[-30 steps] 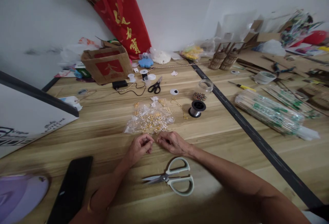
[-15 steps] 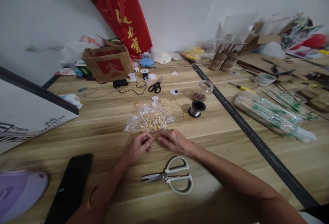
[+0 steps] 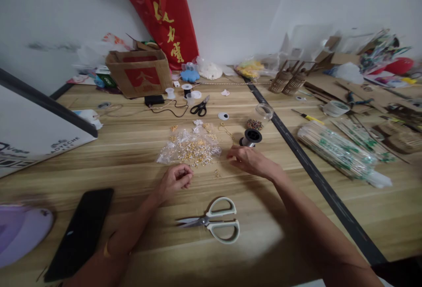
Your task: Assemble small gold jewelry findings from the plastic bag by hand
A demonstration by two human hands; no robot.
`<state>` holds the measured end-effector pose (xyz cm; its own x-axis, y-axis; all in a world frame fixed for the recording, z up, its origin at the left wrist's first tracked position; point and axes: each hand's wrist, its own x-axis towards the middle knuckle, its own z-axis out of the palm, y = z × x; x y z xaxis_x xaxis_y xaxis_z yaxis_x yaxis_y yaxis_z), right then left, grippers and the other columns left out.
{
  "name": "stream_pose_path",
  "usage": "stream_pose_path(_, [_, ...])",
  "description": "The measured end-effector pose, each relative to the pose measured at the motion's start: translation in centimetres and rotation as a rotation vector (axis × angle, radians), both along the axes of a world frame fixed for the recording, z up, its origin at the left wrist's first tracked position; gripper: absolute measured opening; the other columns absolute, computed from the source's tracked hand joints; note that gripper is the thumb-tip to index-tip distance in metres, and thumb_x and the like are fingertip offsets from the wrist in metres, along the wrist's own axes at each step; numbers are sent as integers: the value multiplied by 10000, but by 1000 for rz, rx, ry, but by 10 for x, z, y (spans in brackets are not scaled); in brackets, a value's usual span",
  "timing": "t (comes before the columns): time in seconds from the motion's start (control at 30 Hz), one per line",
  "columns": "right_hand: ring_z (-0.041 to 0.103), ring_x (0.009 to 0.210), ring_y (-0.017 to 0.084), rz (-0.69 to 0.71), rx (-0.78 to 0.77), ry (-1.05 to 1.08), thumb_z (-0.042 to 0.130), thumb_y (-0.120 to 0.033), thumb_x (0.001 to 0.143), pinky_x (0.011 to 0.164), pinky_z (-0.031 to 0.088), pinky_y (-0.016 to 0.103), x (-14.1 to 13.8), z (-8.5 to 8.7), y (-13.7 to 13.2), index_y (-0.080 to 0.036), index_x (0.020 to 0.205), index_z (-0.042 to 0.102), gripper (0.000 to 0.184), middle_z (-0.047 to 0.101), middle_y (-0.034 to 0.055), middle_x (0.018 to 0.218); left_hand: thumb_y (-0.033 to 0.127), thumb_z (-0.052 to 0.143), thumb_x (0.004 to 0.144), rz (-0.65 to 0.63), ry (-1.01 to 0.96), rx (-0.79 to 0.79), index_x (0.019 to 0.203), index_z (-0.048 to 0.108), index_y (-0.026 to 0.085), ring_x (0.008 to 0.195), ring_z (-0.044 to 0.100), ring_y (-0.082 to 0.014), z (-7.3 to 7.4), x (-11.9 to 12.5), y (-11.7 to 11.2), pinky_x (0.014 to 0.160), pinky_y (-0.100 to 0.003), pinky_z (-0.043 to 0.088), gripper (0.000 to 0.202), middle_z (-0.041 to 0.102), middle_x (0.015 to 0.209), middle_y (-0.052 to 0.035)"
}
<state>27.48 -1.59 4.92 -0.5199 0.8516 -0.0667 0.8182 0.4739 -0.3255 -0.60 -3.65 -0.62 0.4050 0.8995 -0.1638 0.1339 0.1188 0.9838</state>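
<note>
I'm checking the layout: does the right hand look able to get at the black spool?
Probably yes: the right hand is close to the black spool, and nothing visible stands between them.

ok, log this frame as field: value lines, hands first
left hand: fingers curled, near the pile of small gold and silver pieces; grip contents too small to tell
right hand: by the wire spool; contact unclear
between hands: loose gold pieces
cutting tools: white-handled scissors nearest the wearer; black-handled scissors beyond the pile
container: clear jar behind spool, coloured beads inside
</note>
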Motion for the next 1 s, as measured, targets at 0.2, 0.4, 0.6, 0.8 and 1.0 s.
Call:
stream_pose_path(0.2, [539, 695, 120, 145, -43, -2, 506, -171, 883, 598, 307, 228, -15, -16, -8, -151, 869, 618, 114, 591, 62, 884, 315, 672, 689, 11, 46, 55, 706, 553, 143, 479, 511, -79, -3, -1, 0, 471, -188, 446, 211, 548, 548, 26])
stream_pose_path(0.4, [568, 711, 145, 101, -5, -180, 434, -185, 920, 583, 316, 251, -28, -26, -16, -140, 934, 573, 147, 606, 98, 951, 300, 620, 727, 0, 139, 135, 698, 541, 142, 494, 493, -81, -6, -2, -1, 483, -186, 434, 179, 527, 557, 22])
stream_pose_path(0.6, [585, 754, 158, 122, 1, -207, 402, -223, 939, 613, 353, 247, -25, -25, -20, -138, 981, 525, 155, 596, 112, 1001, 273, 575, 754, -26, 280, 282, 719, 563, 136, 524, 474, -77, -6, -4, 1, 490, -169, 405, 142, 512, 580, 26])
stream_pose_path(0.8, [515, 658, 118, 134, -38, 33, 405, -199, 937, 613, 322, 226, -20, -23, -17, -149, 872, 515, 137, 599, 42, 790, 302, 542, 774, 20, 247, 266, 744, 550, 139, 512, 486, -86, 0, -6, 4, 483, -185, 432, 166, 506, 577, 25])
stream_pose_path(1.0, [504, 633, 101, 165, -126, 163, 445, -242, 931, 603, 306, 210, -25, -22, -20, -155, 865, 545, 148, 607, 22, 762, 290, 542, 781, 32, 257, 285, 758, 538, 139, 513, 474, -80, 2, -13, 7, 495, -184, 407, 152, 499, 589, 28])
